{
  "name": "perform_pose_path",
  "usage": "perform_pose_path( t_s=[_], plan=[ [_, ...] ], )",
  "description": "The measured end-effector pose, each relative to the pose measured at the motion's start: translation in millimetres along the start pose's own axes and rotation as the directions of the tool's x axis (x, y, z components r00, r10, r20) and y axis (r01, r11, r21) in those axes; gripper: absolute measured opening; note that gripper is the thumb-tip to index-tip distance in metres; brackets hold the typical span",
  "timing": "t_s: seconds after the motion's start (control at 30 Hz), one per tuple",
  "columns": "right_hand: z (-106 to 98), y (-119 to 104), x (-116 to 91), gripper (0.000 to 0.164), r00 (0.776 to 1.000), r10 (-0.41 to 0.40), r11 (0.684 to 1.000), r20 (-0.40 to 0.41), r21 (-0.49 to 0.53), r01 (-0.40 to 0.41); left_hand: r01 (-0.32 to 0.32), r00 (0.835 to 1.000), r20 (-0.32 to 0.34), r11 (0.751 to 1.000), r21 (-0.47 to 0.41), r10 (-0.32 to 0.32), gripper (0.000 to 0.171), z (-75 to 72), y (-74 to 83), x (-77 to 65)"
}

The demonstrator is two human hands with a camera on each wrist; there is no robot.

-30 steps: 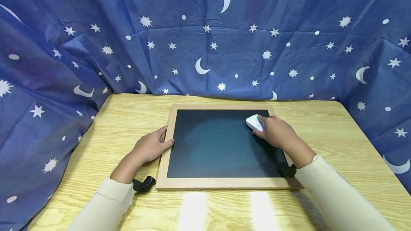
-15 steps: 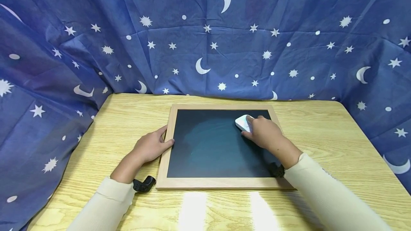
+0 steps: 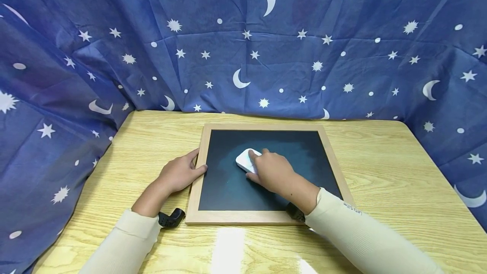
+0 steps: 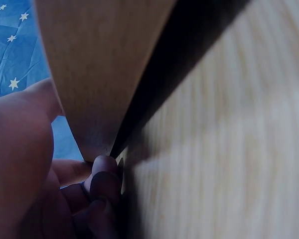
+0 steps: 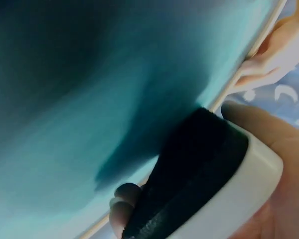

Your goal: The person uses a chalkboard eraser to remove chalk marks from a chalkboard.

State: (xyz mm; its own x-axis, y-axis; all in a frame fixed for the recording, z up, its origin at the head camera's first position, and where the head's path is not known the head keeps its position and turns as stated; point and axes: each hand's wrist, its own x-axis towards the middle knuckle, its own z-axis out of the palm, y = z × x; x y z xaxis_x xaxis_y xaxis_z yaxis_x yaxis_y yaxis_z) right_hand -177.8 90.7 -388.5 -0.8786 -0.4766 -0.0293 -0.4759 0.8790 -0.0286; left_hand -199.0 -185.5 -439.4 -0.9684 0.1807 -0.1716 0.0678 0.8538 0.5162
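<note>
A small chalkboard (image 3: 232,193) with a light wooden frame lies flat on the table. My left hand (image 3: 179,174) grips its left edge, thumb on top of the frame. In the left wrist view, the curled fingers (image 4: 104,184) are against the underside of the frame (image 4: 99,74). Over the middle of the board, my right hand (image 3: 275,172) holds a white chalkboard eraser (image 3: 245,160) by its sides. The right wrist view shows the eraser's dark felt (image 5: 194,169) against the board, which has a faint greenish chalk haze. Part of the eraser is hidden under the hand.
The light wood-grain table (image 3: 388,168) extends on both sides of the board. A blue curtain (image 3: 289,54) with moons and stars hangs behind and at both sides. Black wrist cameras (image 3: 171,218) sit below the cuffs.
My right hand has slid the eraser leftward and slightly nearer across the board, from its upper right to the middle. The left hand has stayed on the frame, and the board has not moved.
</note>
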Motion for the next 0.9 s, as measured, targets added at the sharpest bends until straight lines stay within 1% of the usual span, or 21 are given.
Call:
perform_pose_path(
  t_s=[0.1,0.17,0.3,0.43,0.6,0.7,0.83,0.9],
  plan=[
    [-1.7,-11.5,-3.1,0.066,0.998,-0.063,0.998,0.001,0.011,0.063,-0.003,1.000,0.000,1.000,-0.003,0.003,0.075,0.3,0.1,0.2],
    [-2.6,-15.3,-4.5,0.066,0.996,-0.084,0.996,-0.004,0.003,0.084,-0.004,1.000,-0.003,1.000,-0.002,0.004,0.075,0.6,-0.1,0.3],
    [-3.7,-15.9,-4.3,0.065,0.996,-0.090,0.996,-0.007,-0.027,0.090,0.000,1.000,-0.008,1.000,0.002,0.000,0.075,0.9,-0.9,0.7],
    [-5.0,-11.3,-2.5,0.064,0.996,-0.084,0.996,0.012,-0.014,0.085,0.003,1.000,-0.010,1.000,-0.001,-0.003,0.075,1.5,-1.2,1.1],
    [-7.9,-0.4,-1.6,0.063,0.997,-0.054,0.998,0.058,0.018,0.053,0.008,1.000,-0.005,1.000,-0.007,-0.008,0.075,2.1,-0.7,1.2],
    [-10.0,11.6,-1.6,0.063,0.997,-0.020,1.000,0.070,0.006,0.020,0.011,1.000,-0.004,1.000,-0.005,-0.011,0.075,1.8,-0.3,1.2],
    [-11.2,33.7,-2.2,0.064,0.995,0.054,0.999,0.090,-0.013,-0.053,0.012,1.000,-0.003,1.000,-0.001,-0.012,0.076,1.3,-0.8,0.7],
    [-11.8,45.4,-3.4,0.065,0.989,0.102,0.995,0.106,-0.012,-0.102,0.012,1.000,-0.001,1.000,0.001,-0.012,0.076,1.1,-1.4,0.1]
  ],
)
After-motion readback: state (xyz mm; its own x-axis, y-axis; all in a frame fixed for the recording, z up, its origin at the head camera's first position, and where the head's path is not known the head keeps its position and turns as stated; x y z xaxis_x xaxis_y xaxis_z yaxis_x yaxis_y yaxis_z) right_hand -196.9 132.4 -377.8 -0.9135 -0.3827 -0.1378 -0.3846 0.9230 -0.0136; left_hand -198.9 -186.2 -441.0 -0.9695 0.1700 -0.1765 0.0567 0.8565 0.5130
